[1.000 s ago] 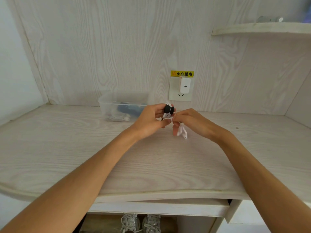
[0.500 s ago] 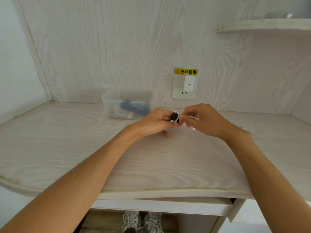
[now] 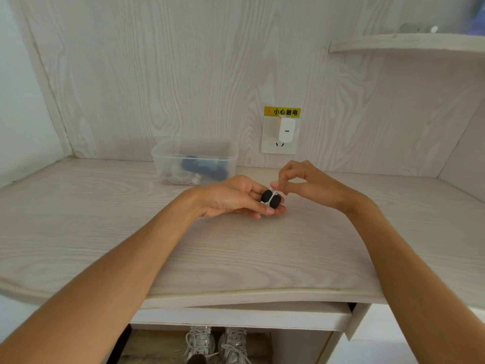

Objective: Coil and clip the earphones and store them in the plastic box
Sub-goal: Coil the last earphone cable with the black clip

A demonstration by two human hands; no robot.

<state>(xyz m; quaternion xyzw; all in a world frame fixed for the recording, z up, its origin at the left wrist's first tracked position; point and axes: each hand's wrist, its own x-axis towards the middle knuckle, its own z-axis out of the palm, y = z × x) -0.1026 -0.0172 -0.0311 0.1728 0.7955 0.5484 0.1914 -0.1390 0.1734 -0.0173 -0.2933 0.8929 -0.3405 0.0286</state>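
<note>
Above a pale wooden desk [image 3: 131, 232], the left hand [image 3: 231, 197] cradles the earphones [image 3: 271, 198], their white cord wound round a black clip, held between thumb and fingers. The right hand [image 3: 304, 183] pinches what seems to be the cord's loose end at the bundle's top. If that end slips free, the coil may unwind before reaching the plastic box [image 3: 195, 161] behind.
</note>
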